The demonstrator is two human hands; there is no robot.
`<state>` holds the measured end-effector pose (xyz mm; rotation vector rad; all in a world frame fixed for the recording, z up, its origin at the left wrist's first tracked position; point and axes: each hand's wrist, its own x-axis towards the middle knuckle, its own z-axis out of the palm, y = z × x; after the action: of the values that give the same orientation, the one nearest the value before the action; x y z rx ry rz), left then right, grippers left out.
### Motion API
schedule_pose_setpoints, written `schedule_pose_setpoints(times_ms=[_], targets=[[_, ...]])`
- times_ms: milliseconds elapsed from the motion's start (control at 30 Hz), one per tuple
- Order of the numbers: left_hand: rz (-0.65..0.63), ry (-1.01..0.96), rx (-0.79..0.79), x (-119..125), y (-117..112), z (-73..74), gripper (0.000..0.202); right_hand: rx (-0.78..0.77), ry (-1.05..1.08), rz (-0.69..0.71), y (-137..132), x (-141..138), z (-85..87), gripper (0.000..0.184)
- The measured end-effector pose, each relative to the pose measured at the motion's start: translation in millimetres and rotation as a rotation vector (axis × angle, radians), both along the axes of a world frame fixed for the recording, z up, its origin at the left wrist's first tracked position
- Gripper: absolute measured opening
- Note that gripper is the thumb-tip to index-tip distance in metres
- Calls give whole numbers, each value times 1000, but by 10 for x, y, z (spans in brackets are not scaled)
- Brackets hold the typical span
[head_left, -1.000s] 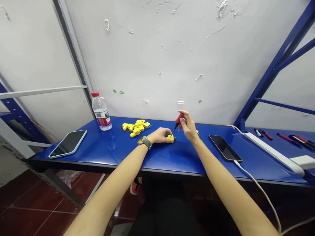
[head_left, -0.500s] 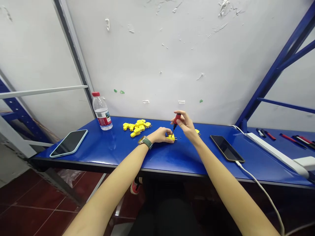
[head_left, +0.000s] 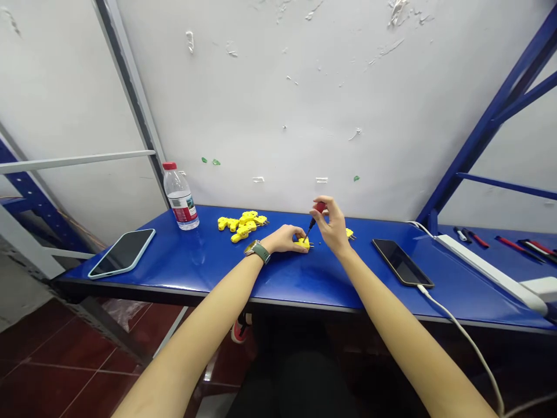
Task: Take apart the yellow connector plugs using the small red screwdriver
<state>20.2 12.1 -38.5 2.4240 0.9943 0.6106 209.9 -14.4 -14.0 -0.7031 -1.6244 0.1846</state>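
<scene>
My left hand point(head_left: 285, 238) rests on the blue table and pinches a yellow plug point(head_left: 303, 244) whose metal pins point right. Above it, my right hand point(head_left: 332, 225) grips the red handle of a screwdriver point(head_left: 312, 224). The screwdriver leans to the right, its tip down at the top of the plug; the exact contact is too small to make out. A pile of similar yellow plugs point(head_left: 247, 222) lies left of my hands. Another yellow plug point(head_left: 350, 233) is partly hidden behind my right hand.
At the back left stands a water bottle point(head_left: 180, 200) near a light-cased phone point(head_left: 123, 253). To the right lie a black phone point(head_left: 401, 261) on a white cable and a white power strip point(head_left: 487, 270). Pens point(head_left: 517, 248) lie farther right. A wall point(head_left: 278, 116) closes off the back.
My right hand has shifted slightly right and its fingers have turned around the handle, so the screwdriver tilts more to the right. My left hand and the plug stay in place.
</scene>
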Motion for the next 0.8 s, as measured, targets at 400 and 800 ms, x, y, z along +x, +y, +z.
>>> schedule_pose_setpoints(times_ms=[400, 800], targets=[[-7, -16, -3, 4, 10, -14, 42, -72, 73, 156, 0, -1, -2, 33], [-3, -10, 6, 7, -19, 5, 37, -32, 11, 96, 4, -28, -13, 40]])
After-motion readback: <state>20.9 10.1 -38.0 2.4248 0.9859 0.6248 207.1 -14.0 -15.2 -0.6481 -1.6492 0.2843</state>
